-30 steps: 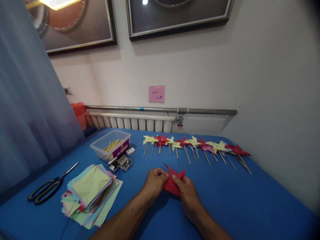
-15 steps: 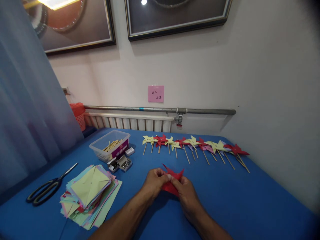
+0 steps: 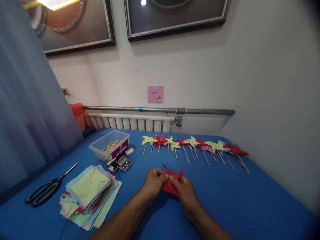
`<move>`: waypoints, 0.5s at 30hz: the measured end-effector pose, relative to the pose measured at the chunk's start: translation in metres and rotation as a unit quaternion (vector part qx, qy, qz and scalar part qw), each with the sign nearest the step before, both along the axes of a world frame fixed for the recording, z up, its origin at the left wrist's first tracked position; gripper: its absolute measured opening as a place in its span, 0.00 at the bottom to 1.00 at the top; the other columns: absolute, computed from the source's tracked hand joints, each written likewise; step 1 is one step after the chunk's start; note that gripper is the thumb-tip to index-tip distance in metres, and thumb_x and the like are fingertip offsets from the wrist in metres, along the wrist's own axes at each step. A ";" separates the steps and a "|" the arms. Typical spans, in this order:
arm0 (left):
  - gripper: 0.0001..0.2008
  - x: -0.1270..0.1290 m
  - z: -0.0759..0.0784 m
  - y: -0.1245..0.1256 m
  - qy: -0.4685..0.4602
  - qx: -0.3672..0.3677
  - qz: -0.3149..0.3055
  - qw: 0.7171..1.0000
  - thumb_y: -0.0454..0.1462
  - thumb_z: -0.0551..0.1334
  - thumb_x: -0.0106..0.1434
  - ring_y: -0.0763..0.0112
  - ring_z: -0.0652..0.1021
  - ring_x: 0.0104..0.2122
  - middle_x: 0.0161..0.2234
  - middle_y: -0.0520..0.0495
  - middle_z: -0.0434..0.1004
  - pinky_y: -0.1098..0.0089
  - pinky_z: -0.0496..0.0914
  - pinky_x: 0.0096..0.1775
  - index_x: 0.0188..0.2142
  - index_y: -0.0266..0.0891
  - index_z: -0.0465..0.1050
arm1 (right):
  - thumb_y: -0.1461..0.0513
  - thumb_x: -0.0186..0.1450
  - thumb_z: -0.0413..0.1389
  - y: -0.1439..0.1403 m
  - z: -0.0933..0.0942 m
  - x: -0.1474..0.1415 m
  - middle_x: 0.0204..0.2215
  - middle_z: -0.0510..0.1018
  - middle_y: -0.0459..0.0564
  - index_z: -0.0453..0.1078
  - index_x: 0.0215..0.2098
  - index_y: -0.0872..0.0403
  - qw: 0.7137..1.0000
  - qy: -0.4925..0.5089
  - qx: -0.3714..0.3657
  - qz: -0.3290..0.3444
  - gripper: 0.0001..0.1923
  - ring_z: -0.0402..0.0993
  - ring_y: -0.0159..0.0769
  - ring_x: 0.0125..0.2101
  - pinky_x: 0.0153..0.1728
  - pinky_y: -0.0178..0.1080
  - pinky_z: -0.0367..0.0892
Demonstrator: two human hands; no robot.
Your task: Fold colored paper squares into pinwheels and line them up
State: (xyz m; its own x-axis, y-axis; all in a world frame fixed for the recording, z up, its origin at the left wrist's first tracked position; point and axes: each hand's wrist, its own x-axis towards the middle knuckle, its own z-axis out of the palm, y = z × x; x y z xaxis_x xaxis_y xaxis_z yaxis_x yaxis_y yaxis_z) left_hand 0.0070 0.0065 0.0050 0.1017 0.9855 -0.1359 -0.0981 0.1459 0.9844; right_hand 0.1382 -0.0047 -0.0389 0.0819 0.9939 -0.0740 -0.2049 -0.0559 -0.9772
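Paper (image 3: 169,188), red, part-folded, pinched by left hand (image 3: 155,181) and right hand (image 3: 186,190) over table (image 3: 237,206), seemingly not yet mounted. Beyond, pinwheels (image 3: 192,141) on sticks (image 3: 186,154), apparently done. Leftward, stack of flat sheets (image 3: 87,186), apparently left to fold.

We cannot see all of the red paper (image 3: 170,189), because the left hand (image 3: 153,182) and the right hand (image 3: 186,191) cover some of it. The shiny bits (image 3: 126,163) in the little box (image 3: 125,169) are too small for us to name. Our view's top edge cuts off both wall pictures (image 3: 175,20).
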 end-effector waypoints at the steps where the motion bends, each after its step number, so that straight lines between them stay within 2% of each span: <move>1: 0.12 0.000 0.000 0.000 -0.002 -0.001 0.000 1.000 0.40 0.69 0.47 0.78 0.63 0.17 0.16 0.56 0.66 0.73 0.55 0.24 0.22 0.37 0.67 | 0.45 0.52 0.66 0.000 0.000 0.000 0.25 0.83 0.49 0.78 0.33 0.56 1.000 0.003 0.000 0.003 0.23 0.77 0.39 0.24 0.27 0.38 0.69; 7: 0.14 -0.001 -0.002 0.001 0.014 0.005 0.002 1.000 0.41 0.70 0.46 0.78 0.63 0.18 0.17 0.56 0.66 0.73 0.57 0.24 0.21 0.38 0.66 | 0.46 0.51 0.66 0.001 0.004 -0.002 0.22 0.82 0.47 0.76 0.28 0.54 1.000 -0.025 -0.010 -0.004 0.20 0.75 0.40 0.23 0.25 0.37 0.66; 15: 0.08 -0.003 -0.006 0.004 0.049 0.024 0.001 0.999 0.36 0.66 0.48 0.78 0.64 0.18 0.16 0.56 0.66 0.74 0.56 0.23 0.22 0.38 0.68 | 0.47 0.50 0.66 0.001 0.004 -0.001 0.22 0.81 0.48 0.75 0.27 0.53 1.000 -0.026 0.000 -0.004 0.19 0.76 0.42 0.25 0.28 0.39 0.68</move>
